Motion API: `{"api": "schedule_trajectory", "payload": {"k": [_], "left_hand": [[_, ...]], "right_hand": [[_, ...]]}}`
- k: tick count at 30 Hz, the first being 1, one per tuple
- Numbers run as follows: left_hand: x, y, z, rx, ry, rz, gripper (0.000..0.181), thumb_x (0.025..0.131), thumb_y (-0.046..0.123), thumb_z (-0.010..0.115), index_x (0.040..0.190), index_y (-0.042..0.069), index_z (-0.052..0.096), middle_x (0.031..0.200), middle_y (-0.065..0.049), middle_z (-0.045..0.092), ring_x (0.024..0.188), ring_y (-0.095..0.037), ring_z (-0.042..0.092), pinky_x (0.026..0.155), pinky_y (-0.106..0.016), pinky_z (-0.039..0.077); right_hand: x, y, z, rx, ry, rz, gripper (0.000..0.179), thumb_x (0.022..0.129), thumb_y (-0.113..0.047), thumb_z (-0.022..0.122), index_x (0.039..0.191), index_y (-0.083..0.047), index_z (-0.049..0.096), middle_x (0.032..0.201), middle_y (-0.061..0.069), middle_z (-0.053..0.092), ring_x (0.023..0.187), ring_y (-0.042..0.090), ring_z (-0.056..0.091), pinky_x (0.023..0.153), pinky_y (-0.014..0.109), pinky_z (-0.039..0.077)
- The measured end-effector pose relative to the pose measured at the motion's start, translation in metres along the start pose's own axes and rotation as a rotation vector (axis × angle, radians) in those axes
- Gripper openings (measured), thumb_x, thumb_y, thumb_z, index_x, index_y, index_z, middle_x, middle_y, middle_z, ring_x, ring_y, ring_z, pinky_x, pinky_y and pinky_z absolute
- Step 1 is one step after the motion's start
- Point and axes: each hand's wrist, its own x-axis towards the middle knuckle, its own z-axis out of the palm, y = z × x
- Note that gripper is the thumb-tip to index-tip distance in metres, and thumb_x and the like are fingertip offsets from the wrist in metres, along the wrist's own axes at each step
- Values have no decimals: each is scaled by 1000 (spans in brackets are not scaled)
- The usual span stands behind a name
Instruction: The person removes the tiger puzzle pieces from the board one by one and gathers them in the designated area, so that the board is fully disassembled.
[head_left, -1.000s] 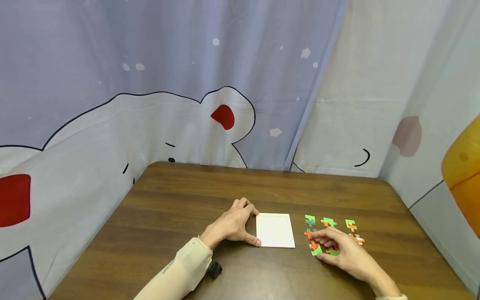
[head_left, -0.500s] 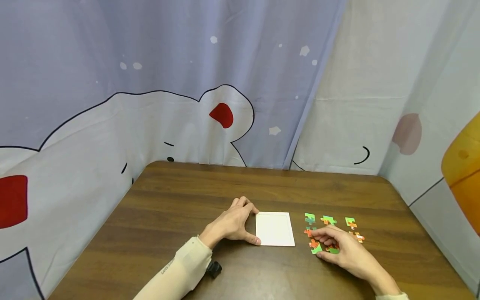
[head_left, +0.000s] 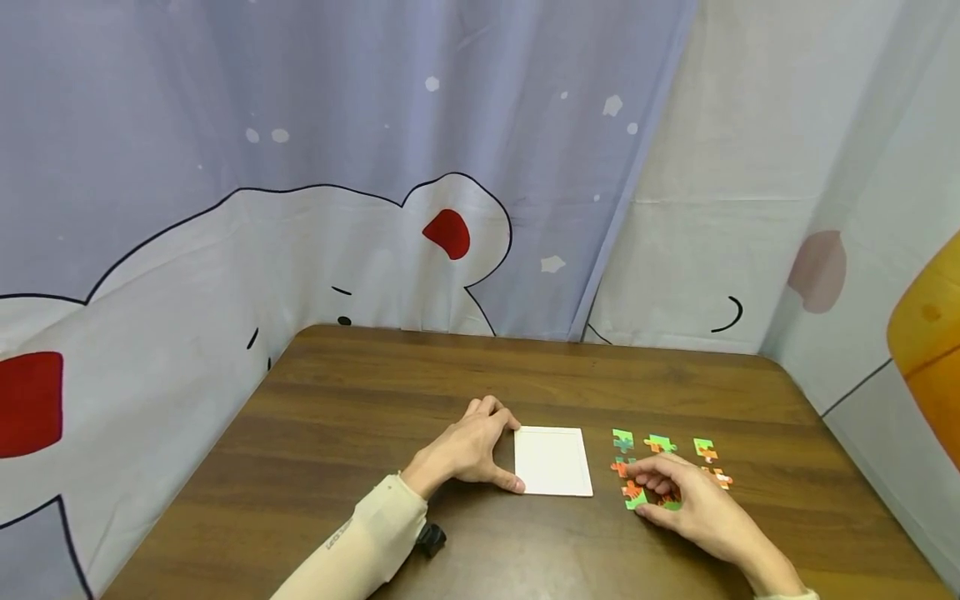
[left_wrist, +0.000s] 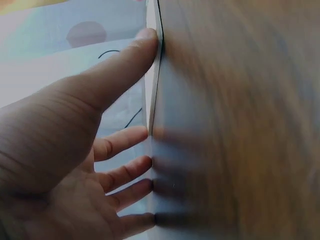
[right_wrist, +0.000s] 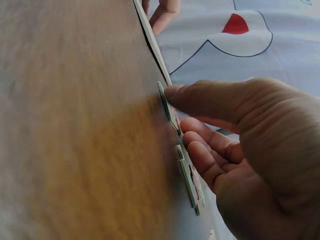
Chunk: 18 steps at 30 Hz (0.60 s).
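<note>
On the table lies a white square puzzle tray [head_left: 553,462] with a raised border. My left hand [head_left: 468,442] spans its left side, thumb at the near corner and index finger at the far one. The left wrist view shows that thumb on the tray's edge [left_wrist: 150,100]. To the right, several green and orange jigsaw pieces [head_left: 661,444] lie loosely spaced in rows. My right hand [head_left: 693,504] is over them, thumb beside a corner piece [head_left: 634,494] and index fingertip by another piece [head_left: 619,467]. Its palm partly hides one piece [head_left: 671,502].
The brown wooden table [head_left: 390,375] reaches back to a curtain [head_left: 360,258] with cartoon prints. A small black object [head_left: 431,540] is under the left wrist. More pieces, such as one on the right [head_left: 720,478], lie beyond the right hand.
</note>
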Motion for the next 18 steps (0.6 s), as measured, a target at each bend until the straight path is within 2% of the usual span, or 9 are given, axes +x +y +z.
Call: {"api": "schedule_trajectory", "payload": {"k": [4, 7, 10, 13, 16, 18], "left_hand": [[0, -1, -4, -34, -6, -8, 98, 75, 60, 101, 152, 14, 60, 144, -10, 58, 130, -28, 56, 106, -46, 57], [0, 0, -10, -81, 24, -17, 107, 76, 59, 101, 161, 15, 53, 150, -14, 55, 137, -32, 57, 110, -50, 56], [2, 4, -16, -85, 117, -9, 115, 74, 63, 101, 167, 21, 47, 160, -16, 48, 145, -36, 54, 108, -56, 57], [3, 10, -21, -41, 238, 11, 120, 69, 71, 100, 168, 30, 45, 168, -14, 41, 152, -38, 47, 111, -59, 54], [3, 16, -25, -3, 319, 28, 126, 66, 78, 96, 170, 34, 42, 177, -12, 32, 161, -39, 37, 124, -64, 40], [3, 19, -26, 5, 337, 28, 128, 67, 81, 93, 173, 36, 38, 182, -12, 23, 166, -40, 28, 130, -68, 28]], "right_hand": [[2, -5, 0, -92, 58, 43, 41, 90, -14, 95, 128, -17, 78, 109, -5, 69, 89, 13, 62, 79, 24, 53], [5, -10, 1, -181, 126, 86, 45, 92, -21, 94, 134, -20, 77, 117, -2, 65, 95, 16, 62, 80, 30, 53], [10, -13, 1, -239, 173, 121, 57, 93, -26, 93, 146, -22, 71, 134, 4, 60, 118, 25, 58, 90, 46, 52], [17, -17, 1, -266, 180, 167, 76, 94, -37, 92, 161, -29, 57, 153, 13, 50, 137, 40, 46, 97, 64, 42], [25, -23, 0, -271, 160, 193, 93, 94, -44, 89, 172, -35, 39, 170, 22, 33, 148, 56, 33, 96, 77, 33], [31, -28, 0, -279, 145, 201, 99, 95, -48, 86, 176, -38, 30, 177, 26, 21, 155, 63, 22, 99, 86, 26]]}}
